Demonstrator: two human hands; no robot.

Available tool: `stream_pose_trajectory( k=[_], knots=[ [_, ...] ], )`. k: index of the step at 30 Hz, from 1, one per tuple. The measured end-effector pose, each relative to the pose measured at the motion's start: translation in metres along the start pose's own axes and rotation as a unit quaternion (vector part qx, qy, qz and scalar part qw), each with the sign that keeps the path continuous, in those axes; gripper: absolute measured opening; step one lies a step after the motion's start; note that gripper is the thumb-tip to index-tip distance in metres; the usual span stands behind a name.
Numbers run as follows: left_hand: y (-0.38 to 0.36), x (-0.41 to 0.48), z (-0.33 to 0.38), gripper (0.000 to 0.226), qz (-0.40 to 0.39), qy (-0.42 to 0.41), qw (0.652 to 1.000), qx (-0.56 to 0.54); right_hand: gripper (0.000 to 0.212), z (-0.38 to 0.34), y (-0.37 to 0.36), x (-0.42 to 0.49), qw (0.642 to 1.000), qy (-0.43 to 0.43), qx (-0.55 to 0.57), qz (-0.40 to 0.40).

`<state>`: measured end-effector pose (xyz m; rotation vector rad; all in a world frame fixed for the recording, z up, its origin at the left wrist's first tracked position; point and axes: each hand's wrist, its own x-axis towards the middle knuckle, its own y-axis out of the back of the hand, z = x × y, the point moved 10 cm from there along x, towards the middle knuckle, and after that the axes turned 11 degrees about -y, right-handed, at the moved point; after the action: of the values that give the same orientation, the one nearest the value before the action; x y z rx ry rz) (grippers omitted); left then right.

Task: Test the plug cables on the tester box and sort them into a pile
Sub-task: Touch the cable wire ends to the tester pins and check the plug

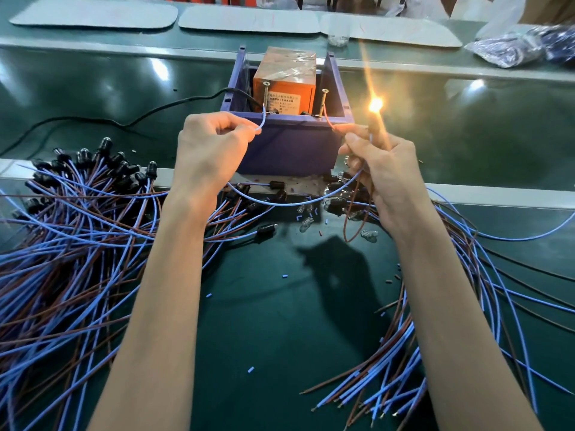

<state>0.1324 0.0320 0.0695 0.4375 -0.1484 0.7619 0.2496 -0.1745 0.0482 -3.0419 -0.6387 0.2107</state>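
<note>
- I am in the middle of the testing step. My left hand point(211, 150) is pinching the bare end of the blue lead point(289, 204) up against the left screw point(266, 93) of the orange tester box point(284, 88).
- My right hand point(385, 178) is clamped on the same cable's lamp end and is pinching its brown lead point(346, 225) toward the right screw point(323, 99).
- The lamp point(375, 104) is glowing bright just above my right fingers, so I am judging this cable good.
- The cable is hanging in a loop between my two hands, which are held apart, just on the near side of the purple bin point(289, 147) that holds the tester.
- Next I am expecting to lift both leads off the screws and lay the cable on a pile. That calls for keeping the bare ends from touching each other.
- There is a pile at the left point(77, 231) and another at the right point(466, 290) on the green surface point(280, 306). I cannot tell which one is taking the tested cables.
- The glare is hiding the lamp's shape, and I cannot see whether the brown tip is really touching its screw.
- The label on the tester is too small to read, and both piles are running out of view at the edges.
</note>
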Motion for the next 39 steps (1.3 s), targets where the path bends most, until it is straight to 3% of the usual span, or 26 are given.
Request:
stream_pose_trajectory(
  k=[16,22,25,28,32,35,37,39],
  knots=[
    [-0.001,0.0,0.001,0.014,-0.004,0.001,1.0,0.008,0.025,-0.002,-0.001,-0.003,1.0,-0.013,-0.013,0.001],
    [-0.006,0.0,0.005,0.015,-0.045,-0.014,0.996,0.078,0.027,0.008,-0.007,-0.003,0.985,-0.063,-0.13,-0.092],
    [-0.012,-0.003,0.006,0.015,-0.094,-0.016,0.986,0.136,0.03,0.011,-0.002,-0.004,0.967,-0.07,-0.229,-0.084],
    [-0.025,-0.012,0.001,0.017,-0.198,0.004,0.959,0.202,0.037,0.006,0.012,-0.001,0.948,-0.058,-0.313,-0.027],
    [-0.037,-0.032,-0.012,0.034,-0.322,0.072,0.904,0.272,0.041,-0.002,0.018,-0.006,0.961,-0.058,-0.266,-0.042],
    [-0.023,-0.025,-0.004,0.042,-0.281,0.058,0.877,0.385,0.04,-0.008,0.021,-0.008,0.972,-0.052,-0.222,-0.054],
    [-0.014,-0.013,0.02,0.053,-0.191,-0.011,0.895,0.402,0.041,-0.01,0.023,-0.007,0.978,-0.051,-0.194,-0.052],
    [-0.02,-0.012,0.047,0.068,-0.153,-0.108,0.913,0.362,0.042,-0.011,0.024,-0.007,0.984,-0.049,-0.167,-0.044]
  ],
)
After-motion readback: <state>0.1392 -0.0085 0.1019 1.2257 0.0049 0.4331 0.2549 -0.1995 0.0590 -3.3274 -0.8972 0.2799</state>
